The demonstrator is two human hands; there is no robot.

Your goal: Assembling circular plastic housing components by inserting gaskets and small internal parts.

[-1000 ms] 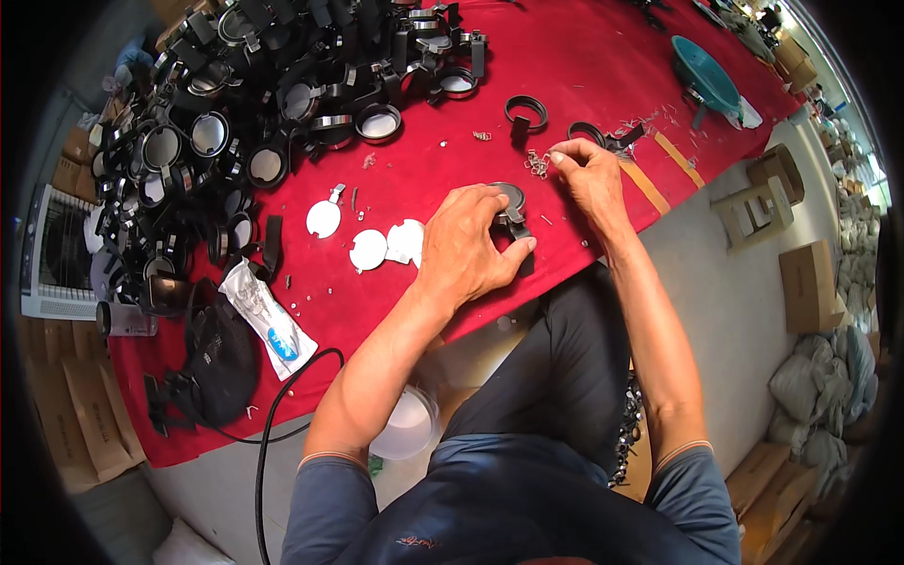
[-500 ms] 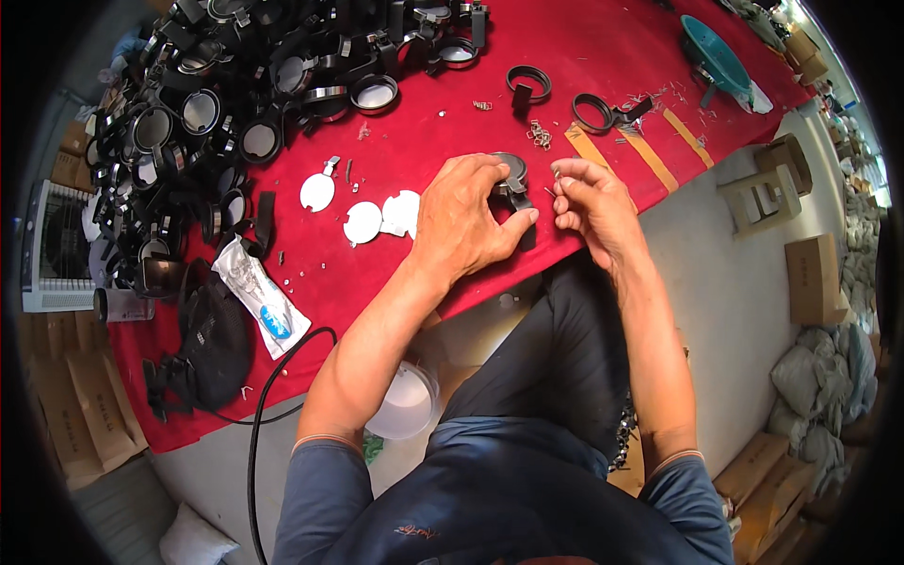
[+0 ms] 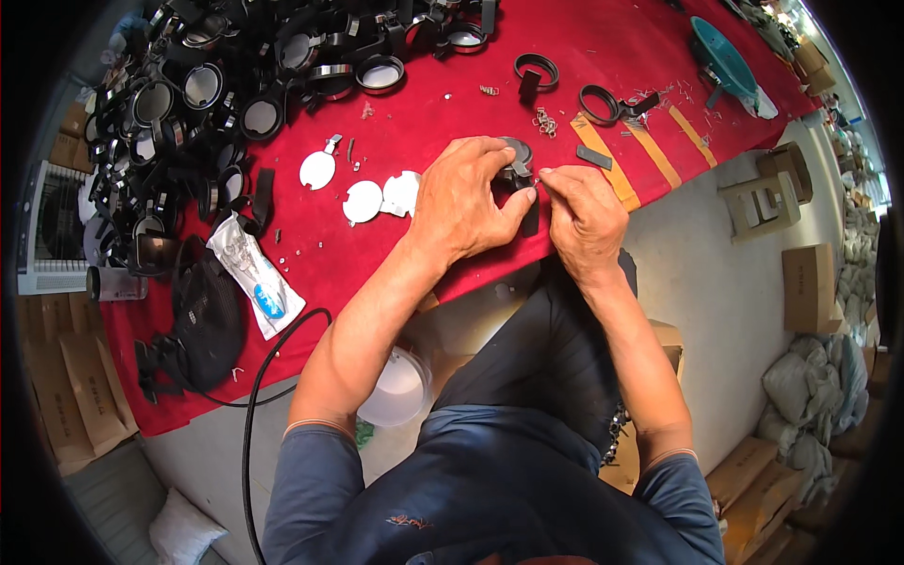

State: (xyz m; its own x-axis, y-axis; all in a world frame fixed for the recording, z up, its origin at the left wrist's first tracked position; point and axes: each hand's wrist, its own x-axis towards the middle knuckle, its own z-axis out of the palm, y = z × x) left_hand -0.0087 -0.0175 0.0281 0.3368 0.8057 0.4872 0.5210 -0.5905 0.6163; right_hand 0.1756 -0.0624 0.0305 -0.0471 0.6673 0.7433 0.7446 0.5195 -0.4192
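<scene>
My left hand (image 3: 464, 196) grips a small black round part (image 3: 515, 166) with a ring top, held just above the red table cloth (image 3: 452, 104) near its front edge. My right hand (image 3: 584, 212) pinches something tiny at the part's right side; what it pinches is too small to make out. Both hands meet over the cloth's edge. A little pile of small metal springs (image 3: 545, 121) lies just beyond the hands. Three white round discs (image 3: 363, 200) lie to the left of my left hand.
A big heap of black ring-shaped parts (image 3: 217, 104) covers the cloth's far left. Two loose black rings (image 3: 537, 70) and orange strips (image 3: 650, 151) lie at the right, a teal bowl (image 3: 716, 52) farther off. A plastic bag (image 3: 254, 275), a black pouch (image 3: 202, 325) and a cable (image 3: 259, 395) lie at the left.
My right hand came back from the spring pile to the black part in my left hand, and both hands drew closer to the table's front edge.
</scene>
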